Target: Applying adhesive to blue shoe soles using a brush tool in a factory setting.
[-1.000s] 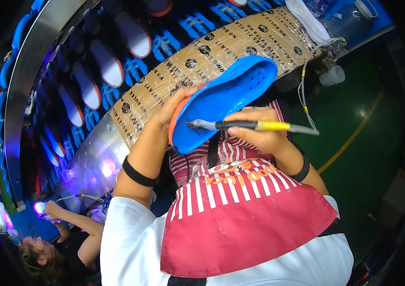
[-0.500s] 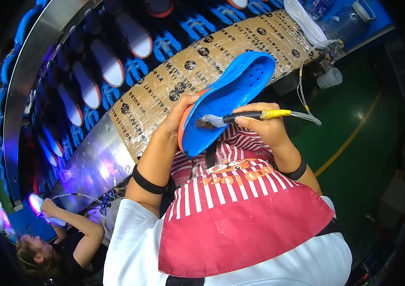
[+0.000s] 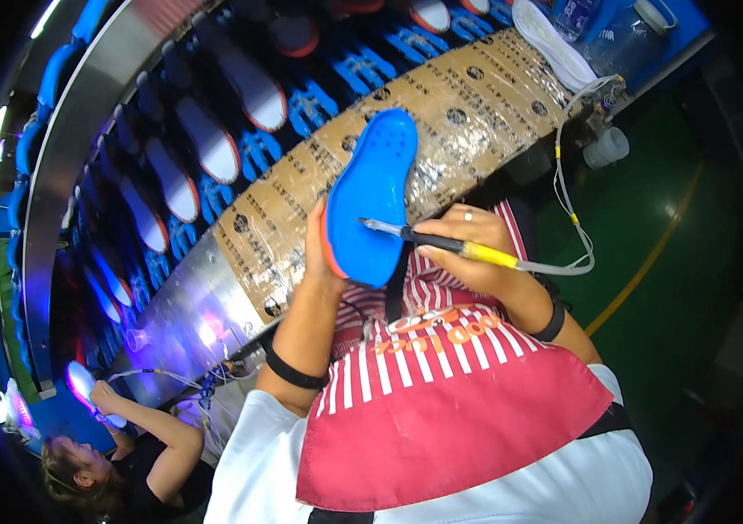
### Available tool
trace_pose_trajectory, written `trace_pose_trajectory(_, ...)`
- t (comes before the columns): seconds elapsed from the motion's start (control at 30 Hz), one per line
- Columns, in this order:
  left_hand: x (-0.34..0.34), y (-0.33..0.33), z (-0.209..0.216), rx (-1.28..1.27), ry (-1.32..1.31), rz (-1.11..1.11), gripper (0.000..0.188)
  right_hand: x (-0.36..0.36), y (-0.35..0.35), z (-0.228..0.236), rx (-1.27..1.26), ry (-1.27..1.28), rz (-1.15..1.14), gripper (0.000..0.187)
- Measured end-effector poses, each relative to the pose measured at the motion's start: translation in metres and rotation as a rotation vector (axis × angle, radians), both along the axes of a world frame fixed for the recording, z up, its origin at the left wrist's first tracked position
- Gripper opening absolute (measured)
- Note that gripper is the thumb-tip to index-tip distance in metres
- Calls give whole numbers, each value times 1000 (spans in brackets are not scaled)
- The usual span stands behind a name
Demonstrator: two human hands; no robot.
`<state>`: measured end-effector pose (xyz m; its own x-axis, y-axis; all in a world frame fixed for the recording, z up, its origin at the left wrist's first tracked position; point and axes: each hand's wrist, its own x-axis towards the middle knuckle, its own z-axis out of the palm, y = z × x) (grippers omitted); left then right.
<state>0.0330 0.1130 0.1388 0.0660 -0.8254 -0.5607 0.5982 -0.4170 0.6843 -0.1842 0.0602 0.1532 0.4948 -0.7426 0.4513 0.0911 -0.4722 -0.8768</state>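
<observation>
A blue shoe sole (image 3: 371, 194) with an orange side edge is held up before me, its hollow side facing me and small holes at its far end. My left hand (image 3: 321, 249) grips it along the left edge near the heel; some fingers are hidden behind it. In my right hand (image 3: 472, 237) is a glue brush (image 3: 435, 240) with a black handle and yellow tape. Its tip lies over the inner face of the sole, near the middle. From the brush's rear end a clear tube (image 3: 563, 269) loops up to the right.
Behind the sole runs a ledge (image 3: 476, 113) covered with taped cardboard. Beyond it, shoe parts with white soles (image 3: 218, 162) hang beside blue racks (image 3: 312, 106). A large clear jug (image 3: 629, 39) stands at far right. A co-worker (image 3: 157, 437) handles another shoe part at lower left.
The sole has turned more upright and shifted slightly left, showing its inner face more fully. The brush tip has moved up from the heel toward the middle. My view has shifted slightly.
</observation>
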Motion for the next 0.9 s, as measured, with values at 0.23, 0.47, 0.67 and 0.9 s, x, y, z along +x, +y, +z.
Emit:
trace_pose_trajectory(0.23, -14, 29, 1, -170, 897, 25, 87, -33, -17, -2, 210, -34, -331, 20)
trace_pose_trajectory(0.47, -14, -21, 52, -325, 246, 7, 84, -47, -7, -16, 538, -168, -388, 20)
trace_pose_trajectory(0.67, -3, -127, 163, -872, -122, -105, 97, -58, -2, -14, 708, -210, -402, 20)
trace_pose_trajectory(0.9, 59, -258, 245, -741, 234, 145, 93, -59, 5, -17, 699, -157, -393, 20)
